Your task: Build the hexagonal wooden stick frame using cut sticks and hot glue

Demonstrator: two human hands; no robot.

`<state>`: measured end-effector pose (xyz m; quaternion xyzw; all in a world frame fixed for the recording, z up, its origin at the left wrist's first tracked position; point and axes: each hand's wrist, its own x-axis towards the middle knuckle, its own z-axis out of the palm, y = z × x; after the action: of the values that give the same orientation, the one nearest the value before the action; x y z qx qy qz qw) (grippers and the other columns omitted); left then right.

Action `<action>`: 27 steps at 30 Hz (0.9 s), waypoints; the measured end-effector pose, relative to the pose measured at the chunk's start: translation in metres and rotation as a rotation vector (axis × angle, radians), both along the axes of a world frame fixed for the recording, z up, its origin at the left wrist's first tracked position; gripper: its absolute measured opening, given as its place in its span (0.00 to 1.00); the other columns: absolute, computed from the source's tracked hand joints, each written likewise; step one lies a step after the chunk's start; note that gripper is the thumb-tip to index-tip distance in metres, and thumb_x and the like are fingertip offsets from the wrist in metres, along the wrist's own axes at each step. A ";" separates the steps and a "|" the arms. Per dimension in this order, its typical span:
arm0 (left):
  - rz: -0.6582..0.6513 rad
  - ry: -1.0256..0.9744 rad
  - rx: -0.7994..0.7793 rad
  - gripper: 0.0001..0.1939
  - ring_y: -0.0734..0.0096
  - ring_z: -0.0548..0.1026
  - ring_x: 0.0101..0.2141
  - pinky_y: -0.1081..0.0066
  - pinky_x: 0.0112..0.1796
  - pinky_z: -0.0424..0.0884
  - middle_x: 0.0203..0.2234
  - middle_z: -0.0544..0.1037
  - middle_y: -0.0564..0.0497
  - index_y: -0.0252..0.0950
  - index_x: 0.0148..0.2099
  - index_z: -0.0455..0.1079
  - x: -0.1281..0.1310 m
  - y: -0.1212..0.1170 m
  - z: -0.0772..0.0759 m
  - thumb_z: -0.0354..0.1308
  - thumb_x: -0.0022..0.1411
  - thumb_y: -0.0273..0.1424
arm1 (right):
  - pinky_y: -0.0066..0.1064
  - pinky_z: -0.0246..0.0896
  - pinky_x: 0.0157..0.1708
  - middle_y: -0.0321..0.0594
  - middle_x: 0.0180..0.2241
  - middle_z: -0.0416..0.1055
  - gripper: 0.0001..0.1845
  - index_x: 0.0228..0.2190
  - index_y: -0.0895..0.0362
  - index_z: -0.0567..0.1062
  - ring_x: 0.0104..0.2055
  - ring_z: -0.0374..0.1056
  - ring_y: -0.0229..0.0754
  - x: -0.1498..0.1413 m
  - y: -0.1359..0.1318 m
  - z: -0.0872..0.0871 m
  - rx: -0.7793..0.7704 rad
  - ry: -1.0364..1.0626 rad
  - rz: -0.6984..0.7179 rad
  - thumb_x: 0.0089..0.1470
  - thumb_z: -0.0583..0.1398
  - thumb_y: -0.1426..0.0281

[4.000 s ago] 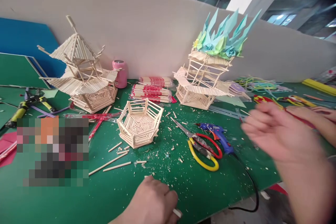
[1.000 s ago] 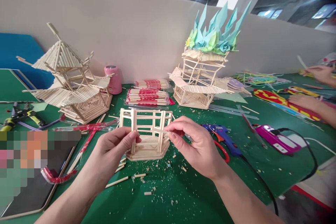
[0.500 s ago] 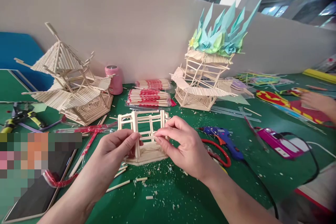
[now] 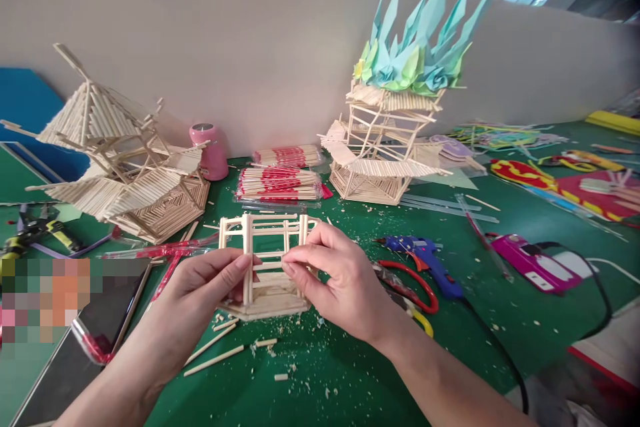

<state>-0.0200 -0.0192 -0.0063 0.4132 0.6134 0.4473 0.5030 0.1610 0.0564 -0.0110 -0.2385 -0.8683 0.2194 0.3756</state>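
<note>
Two stick pavilions (image 4: 145, 192) stand behind one railed base (image 4: 273, 307), left hand (image 4: 213, 277) pinching one post (image 4: 247, 237), right hand (image 4: 340, 280) one thin stick (image 4: 271, 265).

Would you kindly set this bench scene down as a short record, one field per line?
Left hand: pinching a near post of the stick frame
Right hand: fingertips together at the frame's near side; held piece unclear
Surface: green table with scattered offcuts
Right side: blue glue gun, partly hidden scissors
Back, left to right: stick pagoda, pink canister, packed sticks, paper-topped tower
</note>
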 end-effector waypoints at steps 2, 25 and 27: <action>0.002 -0.002 0.002 0.20 0.78 0.58 0.22 0.77 0.24 0.55 0.18 0.63 0.58 0.35 0.27 0.69 0.000 0.001 0.000 0.57 0.54 0.48 | 0.30 0.59 0.31 0.42 0.27 0.65 0.10 0.31 0.64 0.78 0.31 0.61 0.38 0.000 0.000 -0.001 0.002 -0.007 -0.004 0.54 0.57 0.73; -0.157 0.120 -0.064 0.16 0.77 0.62 0.22 0.77 0.23 0.58 0.20 0.67 0.56 0.35 0.27 0.71 -0.004 0.010 0.007 0.59 0.52 0.45 | 0.30 0.60 0.30 0.41 0.27 0.64 0.11 0.32 0.63 0.79 0.32 0.62 0.38 -0.002 -0.004 -0.004 -0.022 0.021 -0.031 0.55 0.57 0.72; -0.145 0.112 -0.058 0.17 0.78 0.61 0.21 0.78 0.23 0.57 0.18 0.66 0.56 0.35 0.25 0.70 -0.003 0.011 0.008 0.60 0.51 0.44 | 0.31 0.60 0.31 0.40 0.27 0.64 0.10 0.32 0.63 0.78 0.32 0.62 0.38 0.000 -0.003 -0.004 -0.041 0.034 -0.017 0.54 0.57 0.72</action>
<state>-0.0228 -0.0082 0.0017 0.4661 0.6217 0.3679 0.5108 0.1608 0.0538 -0.0147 -0.2499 -0.8550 0.2380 0.3870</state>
